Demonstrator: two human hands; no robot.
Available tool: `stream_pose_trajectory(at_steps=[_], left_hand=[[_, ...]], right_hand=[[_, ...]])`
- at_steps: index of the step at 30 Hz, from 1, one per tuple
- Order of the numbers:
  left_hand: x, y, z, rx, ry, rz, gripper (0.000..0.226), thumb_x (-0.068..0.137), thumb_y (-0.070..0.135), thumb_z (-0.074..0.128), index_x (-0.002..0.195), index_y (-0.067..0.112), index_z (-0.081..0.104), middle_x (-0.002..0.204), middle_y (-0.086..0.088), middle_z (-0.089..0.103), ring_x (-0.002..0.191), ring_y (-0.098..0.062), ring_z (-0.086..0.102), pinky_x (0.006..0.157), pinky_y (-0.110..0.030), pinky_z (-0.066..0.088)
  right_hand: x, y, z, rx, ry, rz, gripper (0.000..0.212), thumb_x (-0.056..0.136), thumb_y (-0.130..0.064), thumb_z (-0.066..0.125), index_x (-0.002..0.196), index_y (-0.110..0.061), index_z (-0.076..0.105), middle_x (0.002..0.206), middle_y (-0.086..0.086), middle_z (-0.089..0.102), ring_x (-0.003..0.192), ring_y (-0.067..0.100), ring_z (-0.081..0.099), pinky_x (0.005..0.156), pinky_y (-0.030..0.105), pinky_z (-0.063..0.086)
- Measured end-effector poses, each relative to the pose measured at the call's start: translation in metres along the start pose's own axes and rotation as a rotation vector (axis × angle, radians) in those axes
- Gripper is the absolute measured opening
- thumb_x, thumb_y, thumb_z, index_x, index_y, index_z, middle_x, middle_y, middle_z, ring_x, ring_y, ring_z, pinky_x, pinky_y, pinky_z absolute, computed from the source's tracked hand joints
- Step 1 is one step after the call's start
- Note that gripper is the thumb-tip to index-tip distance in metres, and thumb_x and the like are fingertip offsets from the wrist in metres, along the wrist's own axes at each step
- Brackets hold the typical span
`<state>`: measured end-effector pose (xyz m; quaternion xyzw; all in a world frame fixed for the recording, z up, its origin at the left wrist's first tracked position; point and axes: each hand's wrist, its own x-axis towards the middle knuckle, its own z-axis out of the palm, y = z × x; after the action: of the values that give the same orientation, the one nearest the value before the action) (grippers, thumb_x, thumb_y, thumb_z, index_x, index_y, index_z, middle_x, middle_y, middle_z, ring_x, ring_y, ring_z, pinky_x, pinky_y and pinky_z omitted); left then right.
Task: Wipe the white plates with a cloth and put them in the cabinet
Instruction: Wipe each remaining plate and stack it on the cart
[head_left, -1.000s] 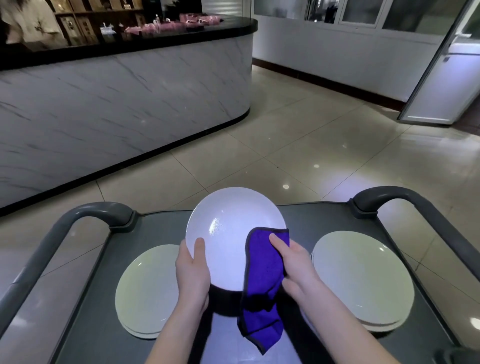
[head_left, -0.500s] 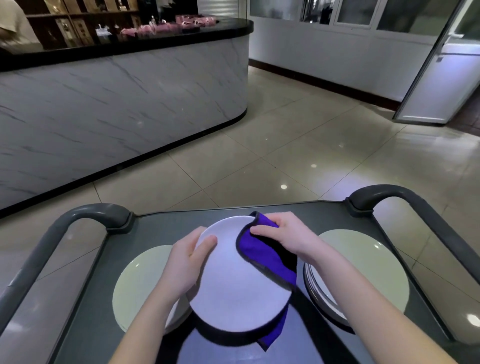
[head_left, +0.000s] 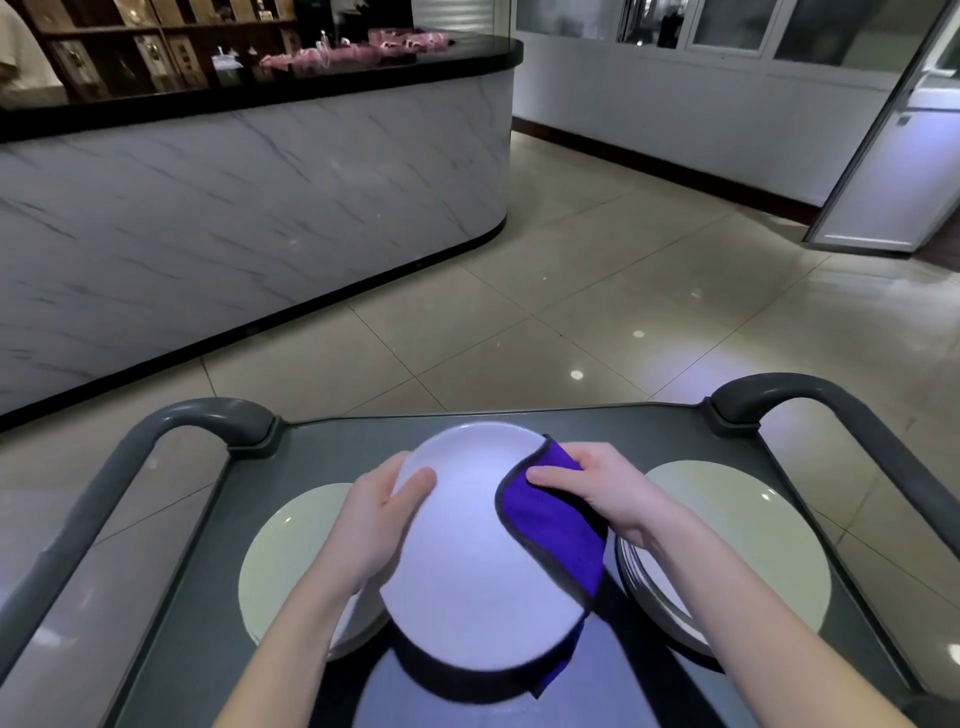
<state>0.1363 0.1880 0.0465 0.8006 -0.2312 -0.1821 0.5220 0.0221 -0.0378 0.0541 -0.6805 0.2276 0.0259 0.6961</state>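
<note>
**Over the grey cart (head_left: 322, 457), two hands on one white plate (head_left: 467, 561)**

Above the cart's middle, as I read it from my remote seat, the white plate is held clear of the top, tilted with its face toward the camera. The left hand (head_left: 382, 512) grips the plate's left rim, thumb laid on the face, the other fingers tucked behind and out of my sight. The right hand (head_left: 597, 488) pinches the purple cloth (head_left: 553, 535) against the right rim, thumb on top of the fabric and fingers curled over the edge. The cloth wraps that rim, and one corner hangs below the plate.

The left stack of plates (head_left: 283, 561) sits on the cart under the left forearm, partly covered by the held plate. The right stack (head_left: 737, 545) lies just beside the right wrist.

A left handle (head_left: 208, 415) and a right handle (head_left: 789, 387) rise at the far corners, with side rails running back toward me. Beyond the cart's far edge I see tiled floor (head_left: 571, 312) stretching to the marble counter (head_left: 260, 208) at left and a door (head_left: 893, 171) at far right.
</note>
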Motion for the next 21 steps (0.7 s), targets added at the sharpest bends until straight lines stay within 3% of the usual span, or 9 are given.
stream_pose_trajectory(at_steps=[3, 5, 8, 10, 12, 15, 18, 21], left_hand=[[0.008, 0.009, 0.004, 0.189, -0.177, 0.079, 0.022, 0.098, 0.025, 0.060, 0.077, 0.030, 0.064, 0.072, 0.017, 0.067, 0.063, 0.002, 0.056, 0.058, -0.013, 0.042], [0.011, 0.011, 0.004, 0.146, -0.129, 0.071, 0.017, 0.094, 0.023, 0.064, 0.081, 0.031, 0.071, 0.083, 0.020, 0.072, 0.071, 0.005, 0.062, 0.063, -0.011, 0.046], [0.008, 0.004, 0.002, -0.044, 0.160, 0.024, 0.014, 0.096, 0.023, 0.062, 0.088, 0.028, 0.073, 0.090, 0.024, 0.073, 0.082, 0.009, 0.064, 0.067, -0.008, 0.046], [0.001, -0.005, 0.007, -0.117, 0.318, -0.060, 0.025, 0.100, 0.027, 0.055, 0.078, 0.018, 0.063, 0.075, 0.018, 0.067, 0.067, 0.000, 0.057, 0.063, -0.022, 0.043], [-0.007, -0.013, 0.018, -0.260, 0.357, -0.190, 0.032, 0.103, 0.030, 0.049, 0.081, 0.008, 0.060, 0.074, 0.011, 0.064, 0.068, -0.012, 0.057, 0.063, -0.031, 0.043], [-0.013, -0.014, 0.031, -0.483, 0.378, -0.313, 0.029, 0.105, 0.031, 0.046, 0.102, 0.016, 0.070, 0.092, 0.005, 0.076, 0.082, -0.014, 0.070, 0.070, -0.031, 0.054], [-0.012, -0.013, 0.030, -0.425, 0.400, -0.298, 0.028, 0.105, 0.030, 0.048, 0.095, 0.017, 0.070, 0.088, 0.003, 0.075, 0.079, -0.014, 0.068, 0.069, -0.029, 0.054], [-0.017, -0.011, 0.021, -0.337, 0.303, -0.185, 0.026, 0.105, 0.027, 0.049, 0.092, 0.019, 0.070, 0.084, 0.010, 0.076, 0.070, -0.001, 0.068, 0.058, -0.014, 0.052]], right_hand=[[0.005, -0.015, 0.008, -0.271, -0.120, -0.027, 0.025, 0.083, -0.029, 0.074, 0.078, -0.006, 0.067, 0.073, 0.005, 0.066, 0.065, 0.019, 0.058, 0.060, 0.028, 0.043], [0.006, -0.015, 0.012, -0.255, -0.110, -0.048, 0.025, 0.086, -0.029, 0.072, 0.078, -0.005, 0.067, 0.072, 0.005, 0.065, 0.064, 0.019, 0.056, 0.059, 0.028, 0.041], [0.006, -0.008, 0.013, -0.053, 0.034, -0.074, 0.021, 0.088, -0.022, 0.071, 0.084, -0.001, 0.070, 0.076, 0.009, 0.069, 0.067, 0.020, 0.060, 0.059, 0.027, 0.045], [0.006, 0.001, 0.015, 0.221, 0.171, -0.049, 0.017, 0.088, -0.019, 0.071, 0.085, -0.003, 0.073, 0.083, 0.011, 0.073, 0.070, 0.021, 0.065, 0.058, 0.026, 0.050], [0.006, 0.013, 0.023, 0.488, 0.280, 0.019, 0.015, 0.089, -0.020, 0.071, 0.090, -0.007, 0.075, 0.088, 0.013, 0.075, 0.072, 0.021, 0.070, 0.059, 0.028, 0.055], [0.005, 0.029, 0.032, 0.624, 0.328, 0.143, 0.019, 0.089, -0.025, 0.070, 0.097, -0.007, 0.073, 0.093, 0.015, 0.076, 0.078, 0.025, 0.073, 0.064, 0.033, 0.057], [0.004, 0.031, 0.028, 0.593, 0.284, 0.148, 0.018, 0.090, -0.020, 0.070, 0.098, -0.004, 0.072, 0.095, 0.017, 0.075, 0.077, 0.024, 0.072, 0.063, 0.031, 0.057], [0.005, 0.010, 0.009, 0.329, 0.219, 0.016, 0.018, 0.089, -0.018, 0.070, 0.092, 0.000, 0.073, 0.090, 0.015, 0.074, 0.071, 0.020, 0.068, 0.061, 0.027, 0.054]])
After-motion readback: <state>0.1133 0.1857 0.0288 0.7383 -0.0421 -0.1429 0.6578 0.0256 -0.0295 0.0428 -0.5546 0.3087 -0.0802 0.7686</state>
